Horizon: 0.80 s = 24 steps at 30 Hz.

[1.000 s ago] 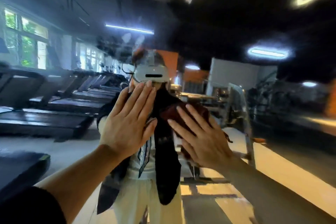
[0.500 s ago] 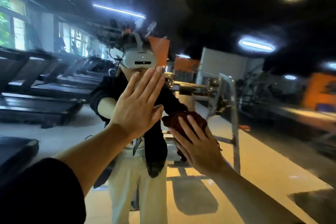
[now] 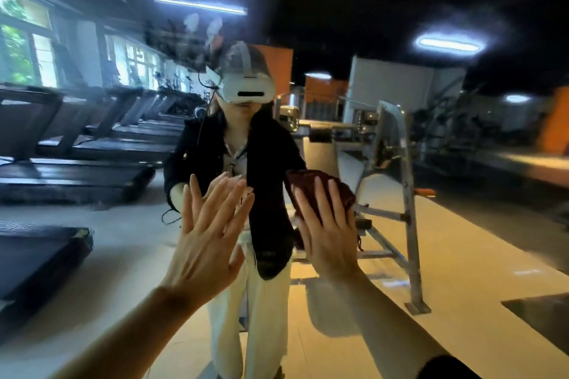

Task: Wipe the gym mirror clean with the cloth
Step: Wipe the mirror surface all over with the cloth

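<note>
Maroon cloth [image 3: 320, 188] is pinned flat against the mirror [image 3: 462, 224] under the right hand [image 3: 329, 234], fingers [image 3: 318, 203] straight, spreading pressure for wiping. Left hand [image 3: 206, 234] rests on the glass, fingers extended, holding nothing, probably bracing. Head view: reflected treadmills [image 3: 77, 169] and rack [image 3: 397, 194]; nothing obstructs the stroke.

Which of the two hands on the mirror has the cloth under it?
The right hand: its straight fingers press the dark red cloth against the mirror. The left hand lies flat on bare glass, holding nothing.
</note>
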Each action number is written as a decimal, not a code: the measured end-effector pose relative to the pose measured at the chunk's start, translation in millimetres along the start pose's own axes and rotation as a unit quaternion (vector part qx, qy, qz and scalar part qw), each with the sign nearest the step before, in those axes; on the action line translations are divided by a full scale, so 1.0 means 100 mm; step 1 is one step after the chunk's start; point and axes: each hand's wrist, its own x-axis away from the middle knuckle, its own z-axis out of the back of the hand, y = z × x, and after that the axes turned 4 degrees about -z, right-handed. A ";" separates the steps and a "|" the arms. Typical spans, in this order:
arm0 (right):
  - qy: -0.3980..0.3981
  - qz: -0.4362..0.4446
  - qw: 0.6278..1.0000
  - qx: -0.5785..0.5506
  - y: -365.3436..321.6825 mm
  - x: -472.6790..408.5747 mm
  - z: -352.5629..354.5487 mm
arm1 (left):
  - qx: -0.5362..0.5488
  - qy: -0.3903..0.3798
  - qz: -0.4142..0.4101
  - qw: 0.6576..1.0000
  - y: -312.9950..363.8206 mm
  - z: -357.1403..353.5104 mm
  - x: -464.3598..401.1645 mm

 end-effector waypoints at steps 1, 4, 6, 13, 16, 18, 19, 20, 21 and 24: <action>0.019 -0.066 0.998 -0.017 0.14 -0.08 0.05 | -0.002 -0.014 0.006 1.000 0.02 0.01 0.00; 0.084 -0.234 0.966 -0.073 0.15 -0.57 0.11 | 0.011 -0.040 0.038 0.998 0.13 0.06 -0.11; 0.090 -0.210 0.970 -0.086 -0.10 -0.91 0.10 | 0.017 -0.023 0.045 0.999 0.23 0.05 -0.23; 0.094 -0.106 0.989 -0.044 0.71 -0.65 0.10 | 0.054 0.001 0.090 0.995 0.53 -0.09 -0.40; 0.133 -0.249 0.958 -0.042 1.16 -0.27 0.08 | 0.064 0.007 0.065 0.996 0.65 -0.17 -0.37; 0.161 -0.325 0.930 -0.067 1.07 -0.24 0.05 | 0.077 0.009 0.092 0.993 0.75 -0.18 -0.33; 0.167 -0.345 0.919 -0.086 0.91 -0.29 0.05 | 0.091 0.009 0.124 0.988 0.80 -0.17 -0.30; 0.158 -0.333 0.925 -0.096 0.71 -0.32 0.04 | 0.107 0.005 0.158 0.982 0.85 -0.16 -0.27; 0.126 -0.279 0.947 -0.093 0.49 -0.31 0.03 | 0.118 0.004 0.183 0.976 0.89 -0.17 -0.25; -0.010 -0.009 0.998 -0.057 0.01 -0.01 -0.05 | 0.105 0.000 0.202 0.974 0.98 -0.28 -0.14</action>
